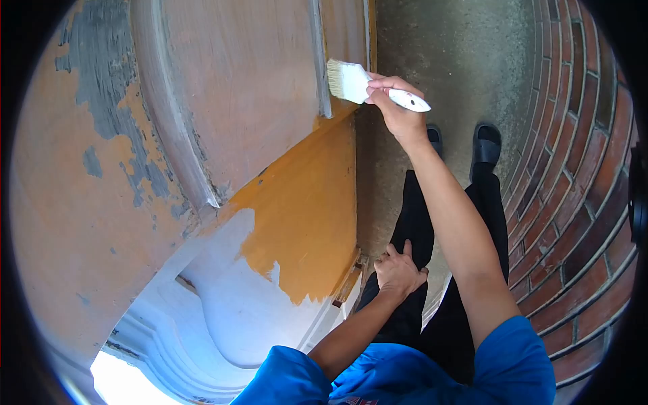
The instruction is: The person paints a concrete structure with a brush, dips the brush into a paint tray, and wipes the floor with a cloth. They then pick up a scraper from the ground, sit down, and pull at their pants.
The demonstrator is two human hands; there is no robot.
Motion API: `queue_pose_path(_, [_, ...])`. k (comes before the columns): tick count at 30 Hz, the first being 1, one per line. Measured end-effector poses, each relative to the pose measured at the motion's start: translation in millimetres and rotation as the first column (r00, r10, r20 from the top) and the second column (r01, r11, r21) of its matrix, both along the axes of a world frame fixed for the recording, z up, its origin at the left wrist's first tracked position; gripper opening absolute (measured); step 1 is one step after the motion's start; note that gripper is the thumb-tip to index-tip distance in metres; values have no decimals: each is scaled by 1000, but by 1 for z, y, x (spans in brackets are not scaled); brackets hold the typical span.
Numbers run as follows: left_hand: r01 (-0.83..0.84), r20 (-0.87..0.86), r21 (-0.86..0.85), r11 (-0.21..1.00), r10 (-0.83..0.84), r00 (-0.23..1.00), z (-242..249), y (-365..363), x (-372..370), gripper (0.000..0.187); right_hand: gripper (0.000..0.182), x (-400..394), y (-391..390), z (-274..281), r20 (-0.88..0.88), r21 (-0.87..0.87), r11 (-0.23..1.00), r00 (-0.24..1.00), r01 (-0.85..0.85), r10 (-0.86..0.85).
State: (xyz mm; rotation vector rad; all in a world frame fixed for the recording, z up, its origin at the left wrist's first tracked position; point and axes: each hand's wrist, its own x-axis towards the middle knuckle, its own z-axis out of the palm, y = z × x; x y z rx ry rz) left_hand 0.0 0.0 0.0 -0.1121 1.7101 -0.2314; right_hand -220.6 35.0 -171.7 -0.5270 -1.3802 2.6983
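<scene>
A paintbrush (351, 82) with a white handle and pale bristles is gripped in my right hand (398, 108), fingers and thumb closed around the handle. Its bristle tips point left, right by a narrow grey-white strip (320, 54) on the painted wall. Lower down, my left hand (399, 271) lies on the dark trousers at my leg, fingers spread and holding nothing. Beside the hands, the wall shows an orange-yellow area (310, 202) that meets a white painted area (226, 270) along a ragged edge.
Worn pinkish-brown wall (74, 223) with grey patches (108, 61) fills the left side. A curved white moulding (162, 324) runs along the lower left. Concrete floor (452, 54) lies under my dark slippers (487, 145). A brick surface (580, 175) borders the right.
</scene>
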Motion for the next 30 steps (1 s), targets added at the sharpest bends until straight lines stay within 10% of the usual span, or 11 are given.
queue_pose_path(8, [82, -153, 127, 988, -62, 986, -11, -18, 35, 89, 16, 73, -66, 129, -134, 361, 924, 988, 126, -82])
queue_pose_path(13, [-93, 2, -62, 994, 93, 996, -6, 5, 7, 79, 17, 88, -55, 184, -217, 160, 984, 975, 77, -41])
queue_pose_path(16, [457, -570, 176, 872, -288, 770, -40, -54, 96, 76, 12, 86, -63, 129, 56, -419, 902, 994, 107, -92])
queue_pose_path(19, [35, -4, 14, 999, -35, 999, -13, -9, 16, 75, 9, 69, -53, 38, 186, -494, 868, 982, 58, 40])
queue_pose_path(27, [15, -61, 23, 1000, -14, 998, -11, -4, 9, 76, 9, 27, -36, 27, 209, -283, 935, 965, 215, -159])
queue_pose_path(30, [98, -142, 87, 991, -85, 986, -28, -31, 53, 74, 12, 45, -63, 45, 37, 150, 972, 981, 183, -191])
